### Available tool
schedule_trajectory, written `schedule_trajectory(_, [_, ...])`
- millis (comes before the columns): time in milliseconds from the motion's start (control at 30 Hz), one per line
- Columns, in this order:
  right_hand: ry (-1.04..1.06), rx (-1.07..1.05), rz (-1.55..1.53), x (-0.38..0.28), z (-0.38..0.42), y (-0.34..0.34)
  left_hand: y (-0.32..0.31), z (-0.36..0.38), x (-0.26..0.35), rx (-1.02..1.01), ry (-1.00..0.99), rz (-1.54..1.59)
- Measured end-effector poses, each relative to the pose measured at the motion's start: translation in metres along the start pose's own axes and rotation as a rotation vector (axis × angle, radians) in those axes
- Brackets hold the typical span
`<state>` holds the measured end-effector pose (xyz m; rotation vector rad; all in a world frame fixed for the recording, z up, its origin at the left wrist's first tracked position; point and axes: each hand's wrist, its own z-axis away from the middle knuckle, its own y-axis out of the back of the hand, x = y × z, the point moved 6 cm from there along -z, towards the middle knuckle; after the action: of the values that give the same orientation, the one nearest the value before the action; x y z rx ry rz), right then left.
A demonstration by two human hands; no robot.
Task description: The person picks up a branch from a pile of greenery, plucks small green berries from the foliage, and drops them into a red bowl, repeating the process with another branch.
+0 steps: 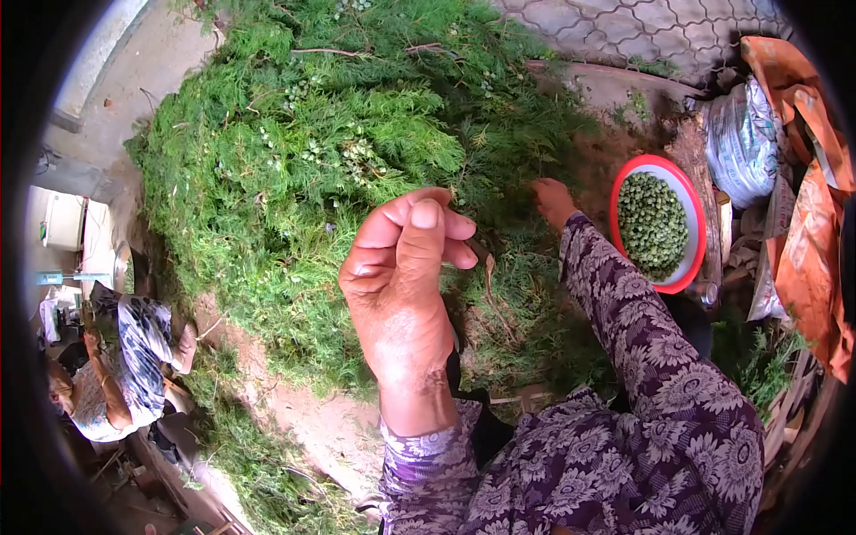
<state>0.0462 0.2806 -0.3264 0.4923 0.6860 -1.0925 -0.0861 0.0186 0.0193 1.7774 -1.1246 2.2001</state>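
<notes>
My left hand [406, 276] is raised in the middle of the view, its fingers curled in and the thumb pressed against them; whatever it may hold is hidden. Farther right, my right hand [554, 201] reaches down among dark green foliage, and its fingertips are partly lost in shadow. A large heap of green branches [267, 152] fills the upper and central area, with clusters of pale round cones [357, 153] on it. To the right of my right hand stands a red-rimmed white basin [695, 223] holding many small green cones [653, 225].
Another person [134, 366] sits at the far left. White sacks [742, 143] and orange sacking [807, 259] lie at the right, beside a wooden log [695, 156]. More cut branches [276, 490] lie at the lower left. Patterned paving [624, 36] shows at the top right.
</notes>
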Motion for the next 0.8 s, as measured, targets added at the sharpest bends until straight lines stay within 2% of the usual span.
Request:
schedule_trajectory(67, [0.201, -0.067, 0.450, -0.013, 0.010, -0.002, -0.002, 0.000, -0.002, 0.000, -0.002, 0.008])
schedule_trajectory(100, [0.205, -0.065, 0.452, -0.014, 0.015, 0.001, -0.004, 0.000, -0.003, -0.009, 0.011, 0.005])
schedule_trajectory(167, [0.376, -0.262, 0.450, -0.019, 0.033, -0.007, -0.006, 0.002, -0.005, -0.013, 0.026, 0.007])
schedule_trajectory(267, [0.277, -0.363, 0.370, -0.025, 0.074, -0.009, -0.010, 0.004, -0.004, -0.032, 0.024, -0.013])
schedule_trajectory(400, [0.404, -0.459, 0.460, -0.034, 0.112, -0.011, -0.013, 0.003, -0.004, -0.031, 0.021, -0.019])
schedule_trajectory(500, [0.365, -0.537, 0.385, -0.021, 0.132, -0.005, -0.018, 0.002, -0.004, -0.049, 0.018, -0.010])
schedule_trajectory(567, [0.115, -0.561, 0.000, -0.012, 0.145, 0.007, -0.020, 0.002, -0.004, -0.066, 0.017, 0.002])
schedule_trajectory(600, [0.116, -0.553, 0.002, -0.016, 0.152, 0.015, -0.022, 0.002, -0.005, -0.084, 0.020, 0.003])
schedule_trajectory(667, [0.027, -0.530, -0.199, -0.027, 0.169, 0.034, -0.027, 0.004, -0.007, -0.110, 0.027, 0.011])
schedule_trajectory(767, [0.082, -0.468, -0.334, -0.063, 0.195, 0.060, -0.033, 0.005, -0.013, -0.147, 0.043, 0.024])
schedule_trajectory(800, [-0.014, -0.480, -0.315, -0.076, 0.210, 0.065, -0.038, 0.005, -0.016, -0.179, 0.056, 0.012])
